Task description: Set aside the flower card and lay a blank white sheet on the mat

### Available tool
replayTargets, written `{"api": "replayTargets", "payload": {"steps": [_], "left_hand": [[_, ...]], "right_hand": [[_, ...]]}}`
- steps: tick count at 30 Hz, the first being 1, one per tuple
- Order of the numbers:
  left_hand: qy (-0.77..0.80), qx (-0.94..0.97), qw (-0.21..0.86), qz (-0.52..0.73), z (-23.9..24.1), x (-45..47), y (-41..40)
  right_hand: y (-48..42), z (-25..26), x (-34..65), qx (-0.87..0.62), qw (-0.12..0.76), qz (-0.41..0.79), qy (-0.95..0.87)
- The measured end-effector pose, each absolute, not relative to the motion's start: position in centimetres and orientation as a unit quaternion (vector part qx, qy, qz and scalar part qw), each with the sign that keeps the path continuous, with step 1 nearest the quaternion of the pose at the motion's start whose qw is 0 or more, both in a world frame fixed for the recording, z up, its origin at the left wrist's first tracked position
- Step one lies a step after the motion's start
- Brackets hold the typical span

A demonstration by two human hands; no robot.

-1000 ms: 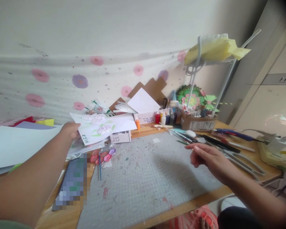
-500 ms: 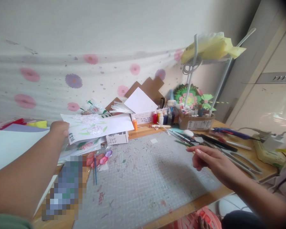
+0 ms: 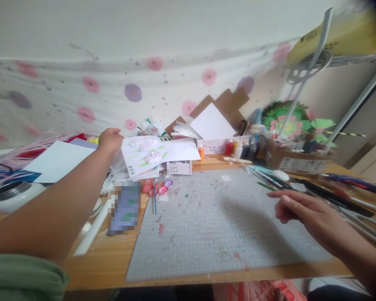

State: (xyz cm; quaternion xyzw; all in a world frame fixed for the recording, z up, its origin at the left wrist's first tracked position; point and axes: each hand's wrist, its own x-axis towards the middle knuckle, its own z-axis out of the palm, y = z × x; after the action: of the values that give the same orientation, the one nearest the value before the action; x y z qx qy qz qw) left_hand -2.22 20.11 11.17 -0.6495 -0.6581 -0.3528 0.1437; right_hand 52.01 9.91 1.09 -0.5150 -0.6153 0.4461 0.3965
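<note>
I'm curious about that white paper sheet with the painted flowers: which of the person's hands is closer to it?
The left. The left hand is at the left edge of the white paper sheet with painted flowers, seemingly holding it. The right hand hovers far to its right, over the grey cutting mat.

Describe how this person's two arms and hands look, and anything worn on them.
Both forearms are bare, with no watch, bracelet or glove in view. The left hand tops a long bare arm that ends in a green sleeve at the frame's lower corner. The right hand shows short, unpainted nails and no visible rings.
</note>
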Motion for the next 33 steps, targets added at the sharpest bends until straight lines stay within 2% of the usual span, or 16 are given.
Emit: {"api": "replayTargets", "payload": {"steps": [4, 10, 13, 18, 28, 33], "left_hand": [[-0.658, -0.656, 0.181, -0.323, 9.0, 0.6, 13.8], [-0.585, -0.73, 0.257, -0.243, 0.5, 3.4, 0.2], [-0.596, -0.716, 0.289, -0.22, -2.5, 3.2, -3.6], [-0.633, -0.692, 0.297, -0.179, -3.4, 3.3, -4.5], [-0.658, -0.694, 0.257, -0.14, -3.9, 3.5, -4.3], [-0.664, -0.689, 0.245, -0.152, -3.9, 3.4, -4.1]], "right_hand": [[10.1, 1.6, 50.9, -0.531, 0.373, 0.417, -0.636], [10.5, 1.3, 51.0, -0.576, 0.335, 0.393, -0.634], [11.3, -0.3, 52.2, -0.588, 0.325, 0.392, -0.629], [12.3, -2.3, 53.3, -0.592, 0.327, 0.391, -0.625], [11.8, -2.6, 52.4, -0.572, 0.309, 0.407, -0.642], [12.2, -1.3, 49.6, -0.578, 0.368, 0.423, -0.593]]}}
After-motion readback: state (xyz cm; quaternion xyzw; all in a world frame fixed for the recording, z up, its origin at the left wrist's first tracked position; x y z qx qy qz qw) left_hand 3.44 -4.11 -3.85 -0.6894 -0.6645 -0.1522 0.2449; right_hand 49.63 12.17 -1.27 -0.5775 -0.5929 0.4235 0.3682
